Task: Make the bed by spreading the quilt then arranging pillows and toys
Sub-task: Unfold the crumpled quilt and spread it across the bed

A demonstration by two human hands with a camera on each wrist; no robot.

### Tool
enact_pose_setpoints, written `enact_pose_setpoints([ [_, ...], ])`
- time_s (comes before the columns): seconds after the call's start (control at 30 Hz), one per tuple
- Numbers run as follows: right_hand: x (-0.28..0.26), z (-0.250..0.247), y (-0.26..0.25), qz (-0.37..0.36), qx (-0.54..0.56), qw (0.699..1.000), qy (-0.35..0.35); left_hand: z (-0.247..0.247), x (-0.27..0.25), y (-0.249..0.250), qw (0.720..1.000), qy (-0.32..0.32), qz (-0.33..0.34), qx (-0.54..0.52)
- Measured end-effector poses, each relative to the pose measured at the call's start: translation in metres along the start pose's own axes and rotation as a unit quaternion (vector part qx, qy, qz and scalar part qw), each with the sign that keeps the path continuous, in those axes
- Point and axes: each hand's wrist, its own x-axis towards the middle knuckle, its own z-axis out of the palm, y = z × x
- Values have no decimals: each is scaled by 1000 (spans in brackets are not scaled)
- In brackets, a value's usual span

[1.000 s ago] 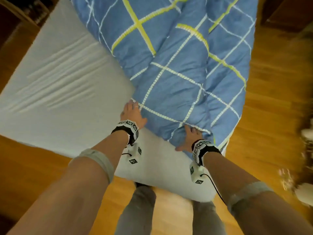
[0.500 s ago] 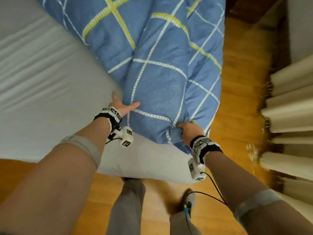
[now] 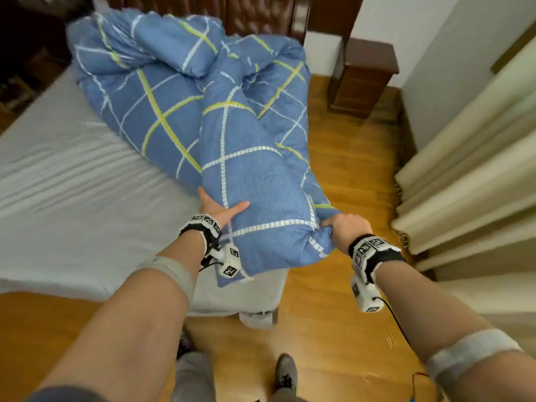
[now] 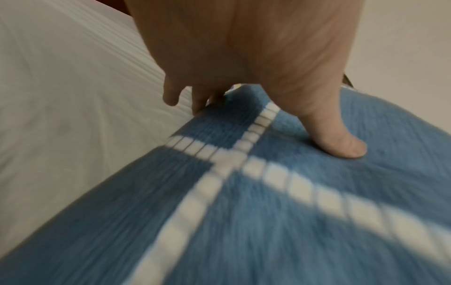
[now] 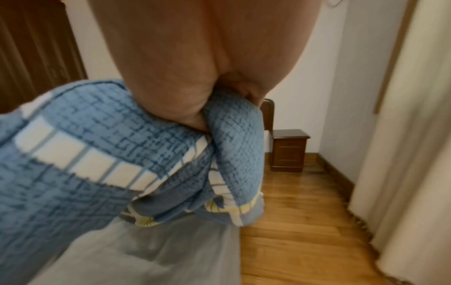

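The blue quilt with white and yellow grid lines lies bunched along the right side of the bed, its near end raised over the bed's foot corner. My left hand holds the quilt's left edge, thumb pressed on top and fingers down beside the edge. My right hand grips the quilt's near right corner in a fist, and the cloth bunches out of the fist. No pillows or toys are in view.
The mattress's white sheet lies bare on the left. A dark wooden headboard stands at the far end, with a wooden nightstand to its right. Cream curtains hang along the right, across a strip of wooden floor.
My right hand has gone from lying flat on the quilt's edge to gripping its corner. Both hands have drawn the quilt's near end toward the foot of the bed. The head view has tilted up.
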Motion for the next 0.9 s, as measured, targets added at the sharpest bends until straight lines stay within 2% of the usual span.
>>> enact_pose_setpoints([
  [0.07,-34,3,46,30,-41,999,2,18,-23,21,999,-41,-21,11],
  [0.17,-70,30,101,108,-42,992,-57,59,-55,37,980,-139,1,139],
  [0.27,-92,60,117,143,45,972,-180,109,-87,34,926,-241,58,285],
  [0.37,-90,66,101,125,125,967,-185,138,-114,23,856,-355,37,374],
  [0.43,-84,61,83,110,144,969,-168,137,-115,20,843,-338,55,415],
  [0.53,-68,56,49,73,166,971,-154,103,-106,30,881,-243,97,393],
  [0.57,-62,54,36,68,180,971,-145,85,-102,34,892,-215,109,383],
  [0.63,-46,50,7,66,200,968,-134,41,-90,39,896,-180,113,390],
  [0.7,-28,43,-23,59,210,967,-134,-3,-81,42,897,-162,113,396],
  [0.9,11,-19,-150,16,207,972,-107,-138,-45,47,907,-120,134,381],
])
